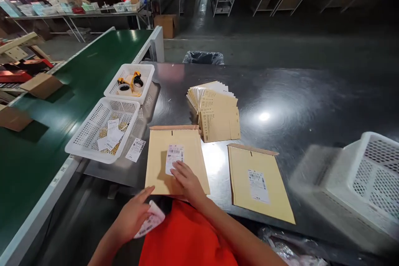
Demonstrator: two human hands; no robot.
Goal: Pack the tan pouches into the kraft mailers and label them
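In front of me lies a tan padded envelope (193, 153) with its flap at the far end. My right hand (187, 181) rests on it with fingers stretched out, the fingertips on a white shipping label (175, 157). Near the envelope's left front corner, my left hand (134, 214) has its index finger pointing to the edge. Its other fingers are curled round a printed paper slip (151, 219), partly hidden by the hand. To the right lies a second tan envelope (262, 183) bearing a label (258, 186).
Beyond the envelopes is a fanned pile of tan cards or mailers (220, 116). Left stand a white basket of slips (87, 131), a basket of tape dispensers (149, 75) and a green conveyor (84, 79). One loose label (136, 150) lies nearby. A white crate (346, 174) is at right.
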